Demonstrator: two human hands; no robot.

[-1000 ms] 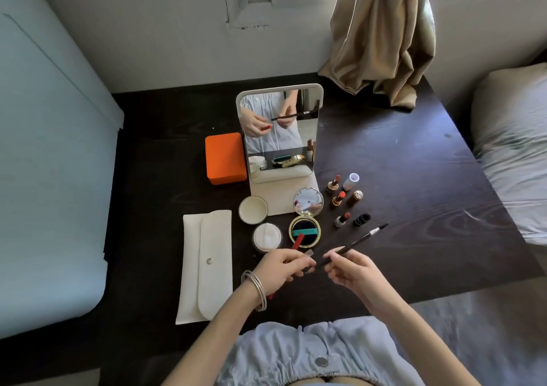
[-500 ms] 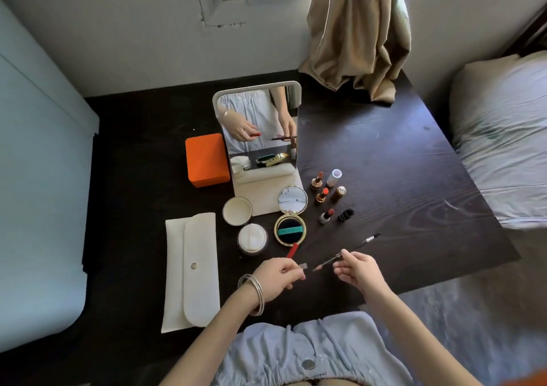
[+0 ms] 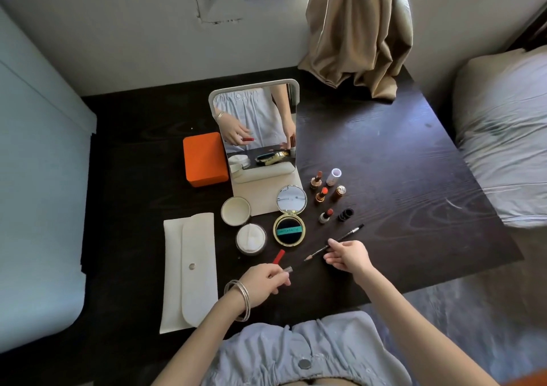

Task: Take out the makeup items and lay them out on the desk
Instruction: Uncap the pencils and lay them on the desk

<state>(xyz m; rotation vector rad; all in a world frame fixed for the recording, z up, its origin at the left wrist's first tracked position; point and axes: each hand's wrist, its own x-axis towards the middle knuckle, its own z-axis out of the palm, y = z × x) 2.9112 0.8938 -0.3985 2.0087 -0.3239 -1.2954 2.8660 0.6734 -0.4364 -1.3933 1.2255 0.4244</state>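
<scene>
Two slim things were in your hands at once, and that was where the risk sat. Your right hand (image 3: 349, 256) pinched the thin dark eyebrow pencil with a brush end (image 3: 334, 243) near its middle, low over the dark wooden desk (image 3: 399, 178), with the sharpened tip toward you and the brush end toward the lipsticks. Your left hand (image 3: 266, 282) had its grip closed round a red pencil with a silver cap (image 3: 279, 259), just in front of the open gold round compact (image 3: 289, 230).

Set down carelessly, the eyebrow pencil could have rolled — it is round and the desk is smooth. Its brush end lay near the uncapped red lipstick (image 3: 326, 215) and the small black cap (image 3: 345, 214); a sweep that way could have toppled them. The white snap pouch (image 3: 189, 270) lay flat at your left.
</scene>
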